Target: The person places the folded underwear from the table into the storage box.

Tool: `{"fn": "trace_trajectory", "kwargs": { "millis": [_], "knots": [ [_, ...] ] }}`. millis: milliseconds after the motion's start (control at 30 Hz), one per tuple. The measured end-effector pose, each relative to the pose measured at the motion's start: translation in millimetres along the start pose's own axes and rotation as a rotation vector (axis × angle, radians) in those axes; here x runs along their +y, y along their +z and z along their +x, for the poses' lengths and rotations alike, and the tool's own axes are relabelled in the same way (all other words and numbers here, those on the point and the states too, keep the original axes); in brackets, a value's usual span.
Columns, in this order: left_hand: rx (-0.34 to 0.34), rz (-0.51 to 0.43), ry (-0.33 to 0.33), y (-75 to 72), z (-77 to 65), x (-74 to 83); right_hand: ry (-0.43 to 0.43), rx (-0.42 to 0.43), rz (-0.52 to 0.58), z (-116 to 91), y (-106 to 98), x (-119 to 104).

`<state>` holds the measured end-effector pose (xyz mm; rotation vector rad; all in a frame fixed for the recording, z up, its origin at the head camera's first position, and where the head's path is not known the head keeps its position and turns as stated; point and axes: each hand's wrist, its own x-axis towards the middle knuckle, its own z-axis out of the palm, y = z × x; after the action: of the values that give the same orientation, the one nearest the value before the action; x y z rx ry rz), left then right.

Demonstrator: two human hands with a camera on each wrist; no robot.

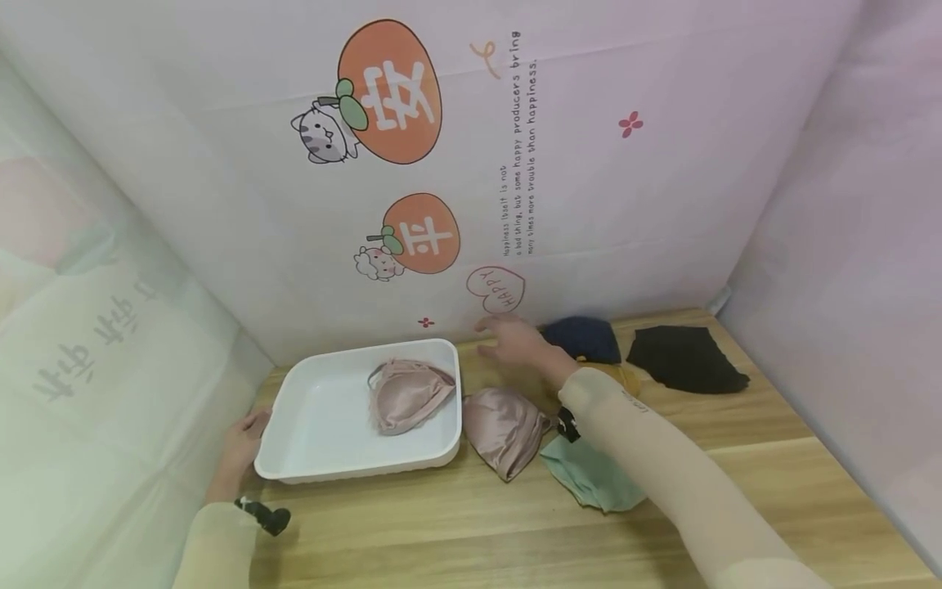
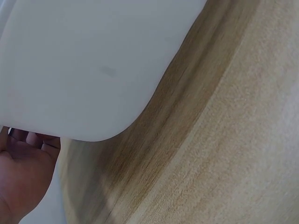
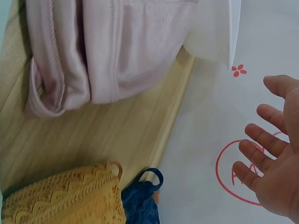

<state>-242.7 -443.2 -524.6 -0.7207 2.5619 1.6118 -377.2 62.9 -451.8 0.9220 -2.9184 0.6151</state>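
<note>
My left hand [image 1: 243,446] grips the left rim of a white plastic tray [image 1: 316,473]; in the left wrist view its fingers curl behind the tray's edge. Inside the tray, toward the right, lies a pink satin bra [image 1: 412,397]. Just outside the right wall sits another folded pink satin bra [image 1: 504,429]. My right hand [image 1: 515,339] hovers near the table's back edge, fingers spread and holding nothing. Close by it are a navy lace bra [image 1: 585,339] and a mustard lace bra [image 3: 70,196], the latter partly hidden by my forearm in the head view.
A mint-green cloth garment [image 1: 592,474] lies under my right forearm. Farther right is a black garment [image 1: 688,358]. The wooden table [image 1: 412,532] is closed in by a printed white wall cloth [image 1: 221,204] at the back and plain cloth sides.
</note>
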Motion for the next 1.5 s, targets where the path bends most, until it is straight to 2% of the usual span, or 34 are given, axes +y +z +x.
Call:
{"fn": "trace_trajectory", "kwargs": {
  "millis": [300, 567, 800, 1000, 1300, 1500],
  "knots": [
    [0.006, 0.048, 0.010, -0.1, 1.3, -0.1, 0.006, 0.027, -0.058, -6.9, -7.4, 15.5],
    [0.044, 0.028, -0.011, 0.4, -0.9, 2.5, 0.031, 0.048, -0.082, -16.6, -19.7, 31.6],
    [0.031, 0.041, -0.040, -1.8, 1.2, 3.5, 0.060, 0.068, -0.018, -26.3, -29.4, 48.6],
    [0.036, 0.022, -0.032, -1.1, 2.0, 3.7, 0.096, 0.060, -0.026, -36.2, -35.3, 62.4],
    [-0.034, -0.004, -0.010, -3.5, -1.1, -1.7, 0.142, 0.058, -0.017, -49.4, -40.6, 81.5],
    [-0.046, 0.003, -0.007, -4.4, -0.6, -5.0, 0.151, 0.057, -0.025, -55.5, -44.2, 94.0]
  ]
}}
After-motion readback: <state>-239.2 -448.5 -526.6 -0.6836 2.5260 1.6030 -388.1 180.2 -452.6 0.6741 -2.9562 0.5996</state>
